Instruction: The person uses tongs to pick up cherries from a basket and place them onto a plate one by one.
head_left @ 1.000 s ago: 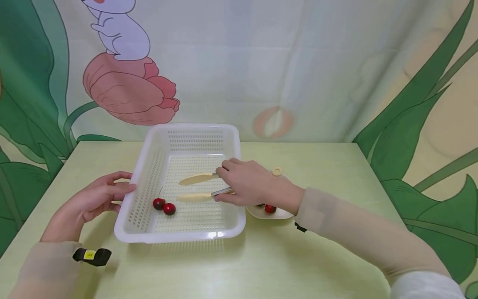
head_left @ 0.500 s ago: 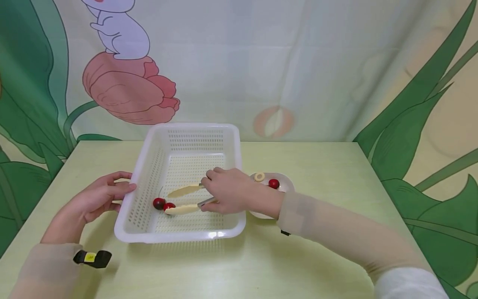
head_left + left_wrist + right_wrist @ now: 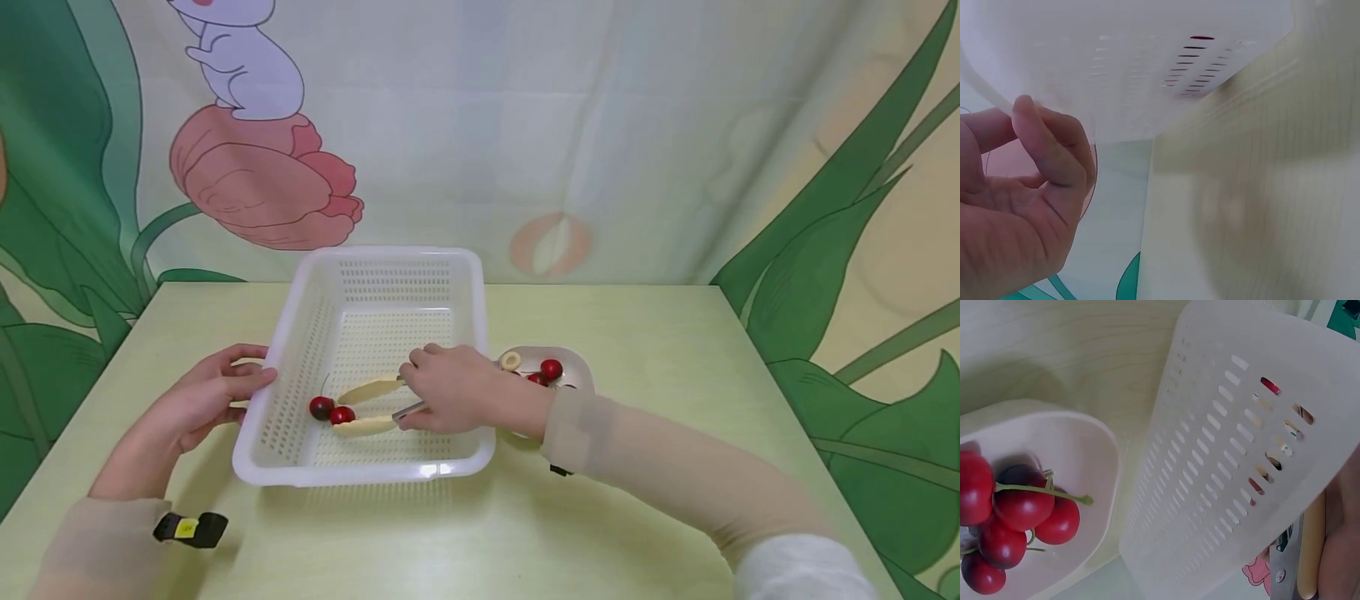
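My right hand (image 3: 453, 387) grips a pair of tongs (image 3: 367, 426) with metal arms and cream tips, reaching over the right side of a white plastic basket (image 3: 468, 292). The tips are spread apart inside the basket, close to two dark red cherries (image 3: 342, 416) lying side by side on its floor. In the right wrist view, the tongs' handle (image 3: 1312, 550) shows at the lower right, beyond the basket wall. At the basket's left rim, my left hand (image 3: 206, 396) holds on with thumb and fingers. The left wrist view shows those fingers (image 3: 1047, 144) bent at the rim.
Right of the basket stands a small white dish (image 3: 585, 367) with several cherries (image 3: 1022, 509), partly hidden by my right forearm. A patterned curtain (image 3: 637, 142) hangs behind the pale table (image 3: 660, 333).
My right hand has moved left and slightly toward me, bringing the tongs' tips up to the cherries. More of the dish has come into sight. The left hand and basket have stayed put.
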Demonstrator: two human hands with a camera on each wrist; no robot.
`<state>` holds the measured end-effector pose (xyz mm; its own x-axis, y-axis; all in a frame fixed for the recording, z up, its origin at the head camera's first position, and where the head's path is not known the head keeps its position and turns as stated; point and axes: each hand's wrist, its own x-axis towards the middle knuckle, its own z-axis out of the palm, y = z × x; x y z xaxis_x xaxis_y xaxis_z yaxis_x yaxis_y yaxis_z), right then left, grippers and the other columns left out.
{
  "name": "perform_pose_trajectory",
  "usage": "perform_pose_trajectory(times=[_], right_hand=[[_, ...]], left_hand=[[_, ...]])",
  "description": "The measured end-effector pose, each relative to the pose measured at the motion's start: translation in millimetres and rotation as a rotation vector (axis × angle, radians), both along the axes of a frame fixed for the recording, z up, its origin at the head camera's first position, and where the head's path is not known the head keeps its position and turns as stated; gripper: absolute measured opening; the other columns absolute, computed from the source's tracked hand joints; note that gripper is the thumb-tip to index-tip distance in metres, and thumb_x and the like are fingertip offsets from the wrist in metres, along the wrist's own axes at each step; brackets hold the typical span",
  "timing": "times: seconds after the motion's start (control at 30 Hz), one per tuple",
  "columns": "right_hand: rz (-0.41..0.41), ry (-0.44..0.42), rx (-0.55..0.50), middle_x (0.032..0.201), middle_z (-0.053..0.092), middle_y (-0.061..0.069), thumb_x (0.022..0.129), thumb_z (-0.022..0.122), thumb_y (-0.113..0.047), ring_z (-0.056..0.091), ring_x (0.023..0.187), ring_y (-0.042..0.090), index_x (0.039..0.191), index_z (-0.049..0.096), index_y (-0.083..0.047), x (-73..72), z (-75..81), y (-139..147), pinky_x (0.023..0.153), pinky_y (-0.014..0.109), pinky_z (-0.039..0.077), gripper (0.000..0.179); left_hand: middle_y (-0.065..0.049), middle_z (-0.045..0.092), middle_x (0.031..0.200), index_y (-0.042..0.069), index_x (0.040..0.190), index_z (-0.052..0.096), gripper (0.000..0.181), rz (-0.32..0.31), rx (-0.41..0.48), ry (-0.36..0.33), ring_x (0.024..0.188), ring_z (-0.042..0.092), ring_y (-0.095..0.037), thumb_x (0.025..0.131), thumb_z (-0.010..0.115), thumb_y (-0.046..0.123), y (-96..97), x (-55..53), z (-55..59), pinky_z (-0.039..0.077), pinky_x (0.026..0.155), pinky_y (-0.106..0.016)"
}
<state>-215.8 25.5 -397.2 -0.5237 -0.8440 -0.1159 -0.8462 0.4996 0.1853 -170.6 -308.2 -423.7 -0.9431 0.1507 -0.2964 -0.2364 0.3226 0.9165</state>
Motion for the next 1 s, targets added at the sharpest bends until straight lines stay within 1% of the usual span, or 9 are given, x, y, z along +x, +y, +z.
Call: perform_pose_trajectory(times=[0.07, 0.17, 0.3, 0.4, 0.67, 0.73, 0.87, 0.97, 1.0], right_hand=[[0.002, 0.003, -0.004, 0.106, 0.063, -0.001, 0.098, 0.054, -0.066, 0.059, 0.096, 0.014, 0.127, 0.064, -0.012, -0.3, -2.6, -1.1, 0.066, 0.030, 0.056, 0.063], [-0.001, -0.005, 0.001, 0.106, 0.063, -0.002, 0.098, 0.054, -0.066, 0.059, 0.096, 0.014, 0.127, 0.064, -0.012, -0.4, -5.6, -3.0, 0.066, 0.030, 0.056, 0.063], [-0.018, -0.033, 0.019, 0.108, 0.063, -0.003, 0.098, 0.053, -0.066, 0.059, 0.097, 0.013, 0.129, 0.063, -0.013, 1.0, -7.3, -5.3, 0.066, 0.028, 0.056, 0.062], [-0.022, -0.035, 0.020, 0.108, 0.063, -0.003, 0.099, 0.052, -0.066, 0.059, 0.098, 0.013, 0.129, 0.063, -0.013, 2.0, -8.6, -6.4, 0.066, 0.028, 0.056, 0.062], [-0.014, -0.027, 0.006, 0.110, 0.065, -0.002, 0.100, 0.051, -0.064, 0.061, 0.099, 0.014, 0.128, 0.065, -0.013, 2.2, -10.9, -8.1, 0.069, 0.029, 0.058, 0.060], [-0.012, -0.024, 0.012, 0.107, 0.064, -0.003, 0.100, 0.051, -0.063, 0.061, 0.096, 0.014, 0.126, 0.065, -0.013, 2.2, -11.2, -8.6, 0.068, 0.029, 0.057, 0.058], [-0.010, -0.014, 0.027, 0.101, 0.063, -0.004, 0.101, 0.052, -0.061, 0.060, 0.092, 0.013, 0.121, 0.066, -0.013, 2.0, -12.6, -9.3, 0.067, 0.028, 0.057, 0.054], [-0.011, -0.008, 0.024, 0.102, 0.063, -0.004, 0.101, 0.052, -0.060, 0.060, 0.093, 0.014, 0.121, 0.066, -0.013, 2.1, -13.8, -9.2, 0.066, 0.028, 0.057, 0.053], [-0.013, -0.006, 0.021, 0.103, 0.064, -0.004, 0.101, 0.052, -0.060, 0.060, 0.094, 0.014, 0.122, 0.066, -0.013, 2.2, -13.8, -9.1, 0.066, 0.027, 0.056, 0.053]], left_hand=[[-0.018, 0.053, 0.136, -0.001, 0.155, 0.022, 0.071, 0.010, -0.008, 0.017, 0.102, 0.066, -0.018, 0.105, 0.060, 0.032, 2.1, 1.3, -1.3, 0.058, 0.084, -0.040], [-0.019, 0.052, 0.136, -0.002, 0.156, 0.021, 0.072, 0.030, -0.008, 0.044, 0.102, 0.066, -0.016, 0.106, 0.059, 0.032, 5.6, 3.5, -3.5, 0.058, 0.085, -0.038], [-0.017, 0.053, 0.132, -0.001, 0.158, 0.019, 0.071, 0.068, 0.010, 0.081, 0.101, 0.065, -0.012, 0.107, 0.058, 0.030, 9.6, 6.4, -6.2, 0.058, 0.084, -0.034], [-0.013, 0.054, 0.130, 0.000, 0.158, 0.020, 0.070, 0.100, 0.009, 0.101, 0.100, 0.063, -0.009, 0.107, 0.057, 0.030, 11.9, 8.2, -8.1, 0.058, 0.082, -0.031], [0.000, 0.057, 0.121, 0.001, 0.156, 0.025, 0.066, 0.172, 0.034, 0.127, 0.099, 0.063, -0.008, 0.106, 0.058, 0.030, 15.9, 12.2, -12.9, 0.057, 0.081, -0.028], [-0.002, 0.057, 0.124, 0.001, 0.157, 0.026, 0.066, 0.191, 0.040, 0.130, 0.099, 0.063, -0.006, 0.106, 0.058, 0.030, 16.8, 13.2, -14.3, 0.057, 0.081, -0.027], [0.002, 0.057, 0.124, 0.002, 0.157, 0.029, 0.066, 0.221, 0.058, 0.133, 0.100, 0.063, -0.004, 0.106, 0.059, 0.031, 17.0, 14.9, -17.8, 0.057, 0.081, -0.025], [0.008, 0.058, 0.121, 0.002, 0.157, 0.030, 0.066, 0.237, 0.060, 0.129, 0.100, 0.063, -0.003, 0.106, 0.058, 0.033, 16.4, 17.2, -19.6, 0.057, 0.081, -0.023], [0.006, 0.057, 0.123, 0.002, 0.157, 0.031, 0.066, 0.245, 0.056, 0.127, 0.100, 0.062, -0.003, 0.106, 0.058, 0.034, 16.8, 18.4, -19.7, 0.057, 0.081, -0.023]])
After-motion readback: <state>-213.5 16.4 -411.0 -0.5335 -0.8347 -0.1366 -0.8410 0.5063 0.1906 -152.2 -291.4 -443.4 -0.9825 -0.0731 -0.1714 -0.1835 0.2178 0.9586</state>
